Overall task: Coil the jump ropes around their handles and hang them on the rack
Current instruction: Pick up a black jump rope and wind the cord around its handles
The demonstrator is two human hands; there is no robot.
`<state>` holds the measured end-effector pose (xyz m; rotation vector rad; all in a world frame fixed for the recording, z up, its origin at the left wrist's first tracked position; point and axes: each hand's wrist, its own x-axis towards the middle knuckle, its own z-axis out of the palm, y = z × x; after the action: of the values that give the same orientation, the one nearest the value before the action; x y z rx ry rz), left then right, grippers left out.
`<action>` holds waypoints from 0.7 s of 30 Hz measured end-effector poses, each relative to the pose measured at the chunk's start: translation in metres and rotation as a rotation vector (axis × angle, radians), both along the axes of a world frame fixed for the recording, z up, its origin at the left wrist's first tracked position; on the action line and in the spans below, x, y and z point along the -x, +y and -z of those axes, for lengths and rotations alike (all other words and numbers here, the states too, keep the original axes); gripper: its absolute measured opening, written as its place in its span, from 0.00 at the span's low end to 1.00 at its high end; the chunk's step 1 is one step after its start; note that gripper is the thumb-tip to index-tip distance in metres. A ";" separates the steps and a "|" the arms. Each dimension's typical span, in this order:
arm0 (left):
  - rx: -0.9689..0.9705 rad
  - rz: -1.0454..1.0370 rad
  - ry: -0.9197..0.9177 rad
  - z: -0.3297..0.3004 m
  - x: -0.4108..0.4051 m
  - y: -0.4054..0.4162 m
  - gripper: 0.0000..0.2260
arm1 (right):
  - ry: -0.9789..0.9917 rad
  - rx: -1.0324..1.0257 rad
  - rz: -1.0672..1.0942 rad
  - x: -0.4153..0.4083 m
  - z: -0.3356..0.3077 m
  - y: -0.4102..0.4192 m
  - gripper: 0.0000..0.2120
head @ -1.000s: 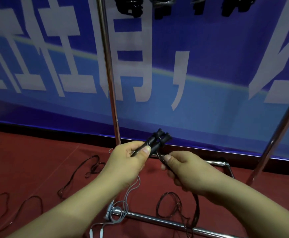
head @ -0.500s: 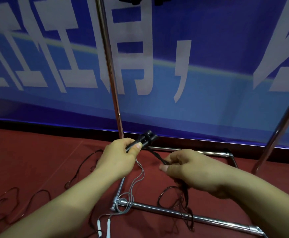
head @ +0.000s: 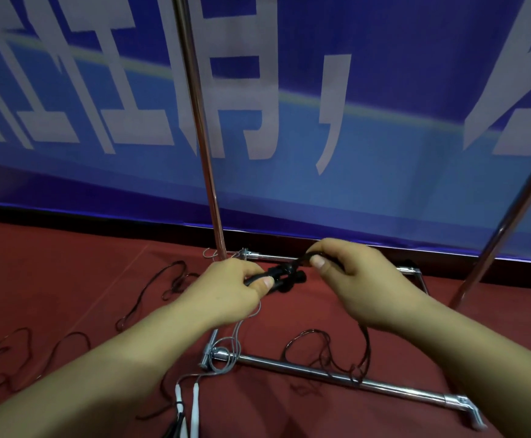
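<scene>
Above the red floor [head: 68, 279], black handles [head: 284, 276] are gripped by the left hand [head: 226, 292] so rope [head: 303, 259], pinched by the right hand [head: 359, 279], can be wound round them.

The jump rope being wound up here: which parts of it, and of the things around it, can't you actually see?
Head view, the only one:
- Black handles: near ends hidden inside the left hand.
- Rope: the stretch pinched by the right hand is covered by its fingers; how many turns are wound is blurred.
- Rack: its top bar is cut off by the upper edge.
- White-handled rope: handle ends cut off by the bottom edge.
</scene>
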<state>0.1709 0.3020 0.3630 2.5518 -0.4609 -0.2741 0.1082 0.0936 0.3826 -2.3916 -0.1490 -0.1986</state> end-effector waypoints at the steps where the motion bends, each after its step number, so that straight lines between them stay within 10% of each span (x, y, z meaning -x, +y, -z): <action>1: 0.002 0.037 0.010 -0.002 0.003 -0.003 0.09 | -0.026 0.015 0.019 -0.001 0.000 -0.001 0.06; 14: -0.239 0.432 -0.181 -0.025 0.039 -0.023 0.12 | 0.102 0.181 0.073 -0.010 0.009 -0.022 0.08; 21: 0.043 0.477 -0.128 -0.027 0.042 -0.017 0.13 | 0.305 -0.232 0.196 -0.011 0.012 -0.034 0.17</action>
<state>0.1293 0.2851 0.3899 2.3952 -1.1138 -0.2662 0.1194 0.0600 0.3705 -2.1712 0.2385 0.0574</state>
